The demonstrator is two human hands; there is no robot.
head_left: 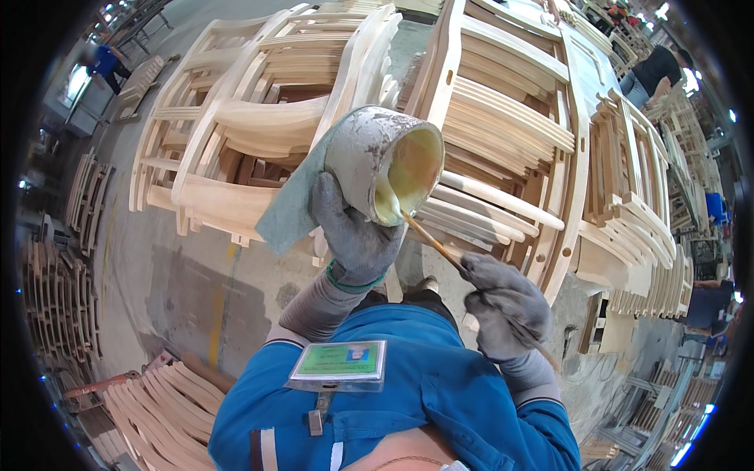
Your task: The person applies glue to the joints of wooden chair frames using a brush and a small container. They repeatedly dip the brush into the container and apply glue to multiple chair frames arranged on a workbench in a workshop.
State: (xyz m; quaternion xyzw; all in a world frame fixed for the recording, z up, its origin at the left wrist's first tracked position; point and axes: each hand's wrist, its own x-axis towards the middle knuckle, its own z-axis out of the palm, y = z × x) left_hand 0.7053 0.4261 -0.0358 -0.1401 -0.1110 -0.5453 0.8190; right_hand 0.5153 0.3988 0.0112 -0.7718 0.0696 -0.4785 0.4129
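Note:
My left hand [357,235], in a grey glove, grips a round white pot [356,155] from below and tilts its mouth to the right. Pale yellowish, glue-like liquid [412,169] coats the inside. A blue-green cloth [292,206] hangs beside the pot on the same hand's side. My right hand [506,304], gloved too, is closed round a thin wooden stick [432,239]. The stick's tip rests at the pot's lower rim, where whitish liquid shows; whether it ends in bristles I cannot tell.
Stacked wooden chair-back frames [275,118] stand ahead on the left, with more slatted frames [510,118] ahead on the right. Curved wooden parts [157,412] are piled at the lower left. One person [658,72] is at the far right, another [106,63] at the far left.

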